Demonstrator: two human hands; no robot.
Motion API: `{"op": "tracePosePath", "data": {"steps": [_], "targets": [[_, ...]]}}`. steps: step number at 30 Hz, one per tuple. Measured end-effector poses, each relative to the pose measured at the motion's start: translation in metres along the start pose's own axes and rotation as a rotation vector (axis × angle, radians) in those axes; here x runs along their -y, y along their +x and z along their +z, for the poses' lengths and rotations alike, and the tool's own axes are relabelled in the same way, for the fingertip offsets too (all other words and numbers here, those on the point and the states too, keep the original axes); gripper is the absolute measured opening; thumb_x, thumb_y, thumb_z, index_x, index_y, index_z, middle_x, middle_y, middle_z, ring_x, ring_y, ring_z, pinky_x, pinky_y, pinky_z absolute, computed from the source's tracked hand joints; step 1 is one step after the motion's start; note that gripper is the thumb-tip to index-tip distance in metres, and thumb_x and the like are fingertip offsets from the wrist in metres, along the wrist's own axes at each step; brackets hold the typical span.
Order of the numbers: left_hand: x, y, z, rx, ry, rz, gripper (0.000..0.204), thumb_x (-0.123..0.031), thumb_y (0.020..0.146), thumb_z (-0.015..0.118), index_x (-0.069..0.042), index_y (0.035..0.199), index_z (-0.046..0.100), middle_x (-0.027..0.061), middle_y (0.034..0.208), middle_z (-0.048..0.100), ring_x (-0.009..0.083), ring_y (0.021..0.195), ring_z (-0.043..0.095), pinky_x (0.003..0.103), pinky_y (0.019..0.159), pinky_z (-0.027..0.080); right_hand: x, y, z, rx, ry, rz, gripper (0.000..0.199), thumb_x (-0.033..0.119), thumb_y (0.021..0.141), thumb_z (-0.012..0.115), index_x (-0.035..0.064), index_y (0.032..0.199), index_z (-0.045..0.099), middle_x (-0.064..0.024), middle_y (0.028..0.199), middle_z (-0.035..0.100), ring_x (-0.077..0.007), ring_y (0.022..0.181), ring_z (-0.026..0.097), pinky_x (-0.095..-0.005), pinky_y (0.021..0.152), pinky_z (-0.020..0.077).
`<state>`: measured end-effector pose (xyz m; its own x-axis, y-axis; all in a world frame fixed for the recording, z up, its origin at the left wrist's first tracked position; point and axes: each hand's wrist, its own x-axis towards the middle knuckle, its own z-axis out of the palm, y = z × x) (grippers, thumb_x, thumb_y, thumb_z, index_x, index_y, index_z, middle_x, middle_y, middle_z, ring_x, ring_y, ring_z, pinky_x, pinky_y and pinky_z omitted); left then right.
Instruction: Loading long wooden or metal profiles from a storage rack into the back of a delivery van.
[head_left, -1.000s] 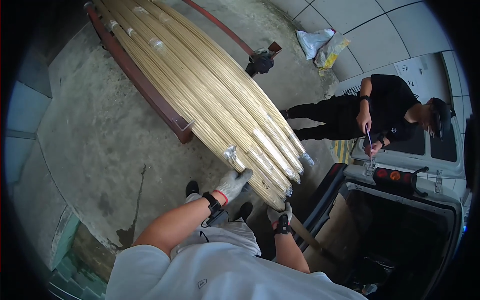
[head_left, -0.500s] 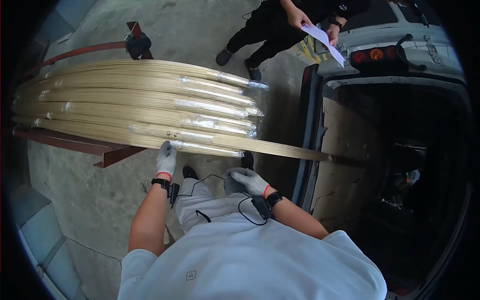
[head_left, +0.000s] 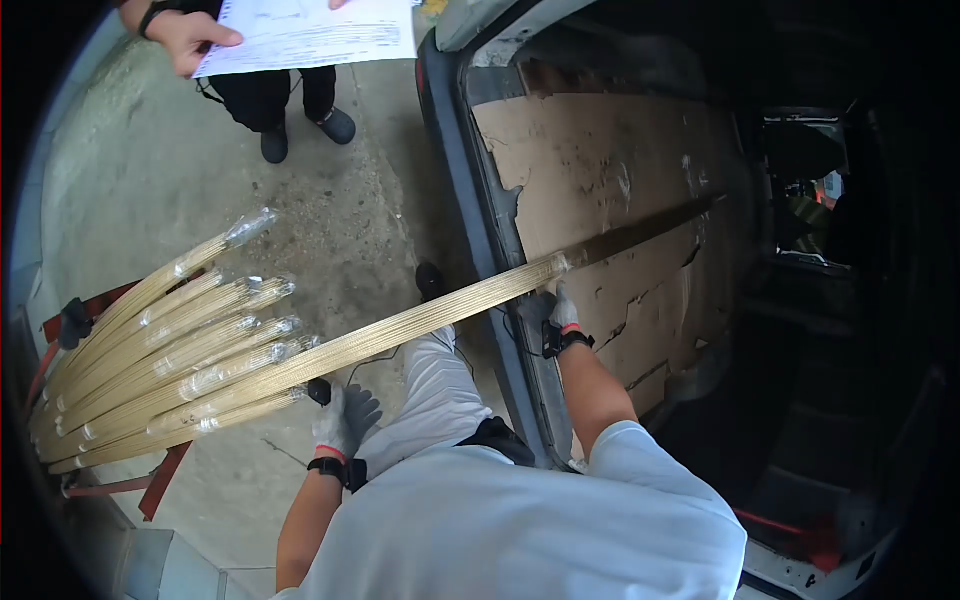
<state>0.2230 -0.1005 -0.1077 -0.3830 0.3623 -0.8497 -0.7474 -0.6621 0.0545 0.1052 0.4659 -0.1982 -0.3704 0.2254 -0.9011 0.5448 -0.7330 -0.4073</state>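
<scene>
A long bundle of thin brass-coloured rods (head_left: 420,322) runs from the stack on the left into the open rear of a vehicle. My right hand (head_left: 563,308), in a grey glove, is shut on this bundle at the vehicle's sill. Just below the bundle, my gloved left hand (head_left: 346,418) hangs with its fingers spread, holding nothing. The stack of similar rod bundles (head_left: 170,355), with plastic-wrapped ends, lies to my left. The far end of the held bundle lies on torn cardboard (head_left: 620,180) inside the vehicle.
Another person stands at the top, with a white sheet of paper (head_left: 300,30) in hand and dark shoes (head_left: 335,125) on the concrete. A red rack frame (head_left: 150,480) carries the stack. The vehicle's grey rear sill (head_left: 490,230) runs between me and the dark cargo space.
The one bundle has slid further into the vehicle. My right hand has shifted along it to the sill. My left hand has come off the stack and dropped below the bundle.
</scene>
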Motion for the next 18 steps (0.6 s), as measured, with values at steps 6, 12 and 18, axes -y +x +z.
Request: {"op": "tracePosePath", "data": {"steps": [6,12,18], "targets": [[0.018,0.101,0.128,0.075,-0.433,0.156,0.078,-0.07,0.089,0.054,-0.005,0.132,0.046,0.0159,0.129,0.05,0.0307,0.114,0.051,0.049,0.107,0.042,0.036,-0.06,0.126,-0.04,-0.331,0.037,0.067,0.056,0.096,0.054,0.0049,0.139,0.05,-0.0192,0.126,0.06,-0.033,0.107,0.064,-0.0457,0.094,0.0527],[0.035,0.17,0.175,-0.406,-0.661,0.545,0.07,-0.064,0.086,0.064,-0.006,0.123,0.051,0.0145,0.123,0.054,0.0296,0.111,0.054,0.048,0.105,0.043,0.065,-0.037,0.084,0.013,-0.122,0.198,0.071,0.061,0.096,0.052,0.0041,0.139,0.049,-0.022,0.13,0.058,-0.0359,0.118,0.058,-0.0528,0.097,0.0489],[0.034,0.17,0.15,-0.069,-0.69,0.71,0.048,-0.044,0.085,0.073,-0.006,0.111,0.058,0.0098,0.104,0.063,0.0293,0.102,0.06,0.048,0.1,0.046,0.056,-0.018,0.072,0.053,-0.148,0.17,0.071,0.063,0.095,0.051,0.0064,0.139,0.05,-0.0178,0.137,0.054,-0.0357,0.125,0.052,-0.0543,0.103,0.0428]]}}
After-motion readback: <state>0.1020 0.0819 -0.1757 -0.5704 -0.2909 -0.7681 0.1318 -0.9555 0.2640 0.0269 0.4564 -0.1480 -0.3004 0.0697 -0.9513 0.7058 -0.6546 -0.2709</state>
